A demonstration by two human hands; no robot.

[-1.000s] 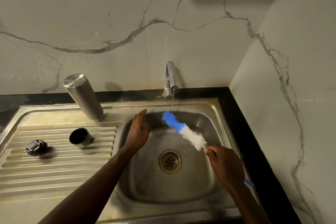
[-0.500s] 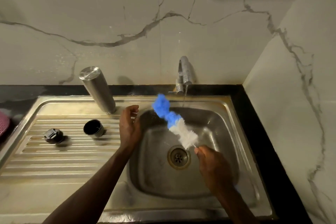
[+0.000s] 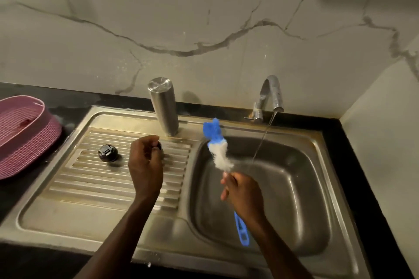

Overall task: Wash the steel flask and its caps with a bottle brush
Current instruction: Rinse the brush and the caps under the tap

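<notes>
Left hand (image 3: pixel 145 163) curled on small cap (image 3: pixel 158 145) — grip unclear; right hand (image 3: pixel 243 195) gripping bottle brush (image 3: pixel 218 149) over sink (image 3: pixel 317 188).

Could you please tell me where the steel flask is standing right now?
In the head view the steel flask stands upside down at the back of the drainboard, left of the tap and just beyond the left hand.

The bottle brush (image 3: pixel 217 145) is blue and white with a blue handle. The basket (image 3: pixel 27 133) is pink; the wall (image 3: pixel 204 18) is grey-veined marble.
</notes>
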